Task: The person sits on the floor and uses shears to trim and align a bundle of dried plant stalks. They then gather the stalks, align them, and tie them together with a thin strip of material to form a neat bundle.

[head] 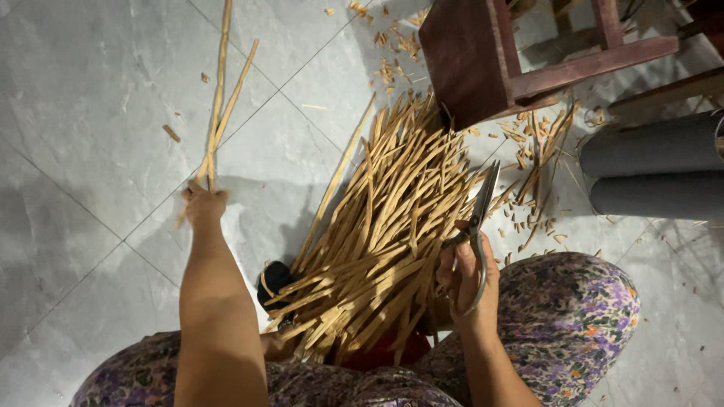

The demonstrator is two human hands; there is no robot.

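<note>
Floral-print trousers (581, 316) cover the person's knees at the near edge. Right hand (471, 283) is closed around the handles of one pair of scissors (477, 218), blades pointing away and nearly shut. Beside it lies a heap of bamboo strips (385, 241), too many to count. Left hand (204, 205), stretched out, is closed on two or three long strips (220, 98) standing off the tiled floor (90, 120). Farther off, short offcuts (528, 151) lie scattered near one dark wooden stool (483, 53) and two grey pipes (656, 169).

Tan bamboo strips (385, 226), purple floral trousers (581, 309), dark red wooden stool (471, 56), grey marbled floor tiles (90, 113)
</note>
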